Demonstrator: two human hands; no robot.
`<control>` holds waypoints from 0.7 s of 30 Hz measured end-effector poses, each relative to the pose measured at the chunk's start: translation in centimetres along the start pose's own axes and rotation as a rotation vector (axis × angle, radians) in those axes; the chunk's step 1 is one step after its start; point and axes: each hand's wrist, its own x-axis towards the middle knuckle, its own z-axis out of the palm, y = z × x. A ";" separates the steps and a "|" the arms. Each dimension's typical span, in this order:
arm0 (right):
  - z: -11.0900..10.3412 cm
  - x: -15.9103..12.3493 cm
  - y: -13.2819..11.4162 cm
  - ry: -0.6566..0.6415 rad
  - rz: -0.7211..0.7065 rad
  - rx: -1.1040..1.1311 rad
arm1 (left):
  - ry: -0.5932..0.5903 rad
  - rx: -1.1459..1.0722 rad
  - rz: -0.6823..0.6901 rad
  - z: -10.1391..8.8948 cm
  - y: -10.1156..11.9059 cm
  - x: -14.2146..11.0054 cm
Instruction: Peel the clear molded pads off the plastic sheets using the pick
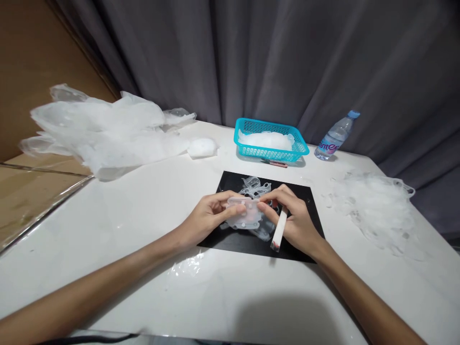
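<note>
Both hands meet over a black mat (230,184) in the middle of a white table (151,206). My left hand (210,215) is closed on the left edge of a translucent plastic part (246,215) with small round holes. My right hand (291,215) pinches the part's right edge with thumb and forefinger. A white stick-like tool (279,231) with a dark tip is tucked in the same right hand, pointing toward me. More clear plastic pieces (253,186) lie on the mat just behind the hands.
A turquoise basket (247,127) holding white material stands behind the mat, with a small red-handled tool (275,163) in front of it. A water bottle (335,136) lies at back right. Clear plastic heaps sit at left (104,129) and right (373,206). Grey curtain behind.
</note>
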 end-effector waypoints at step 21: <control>-0.2 -0.3 0.1 -0.272 0.317 0.152 | 0.049 -0.344 -0.177 -0.3 0.0 0.7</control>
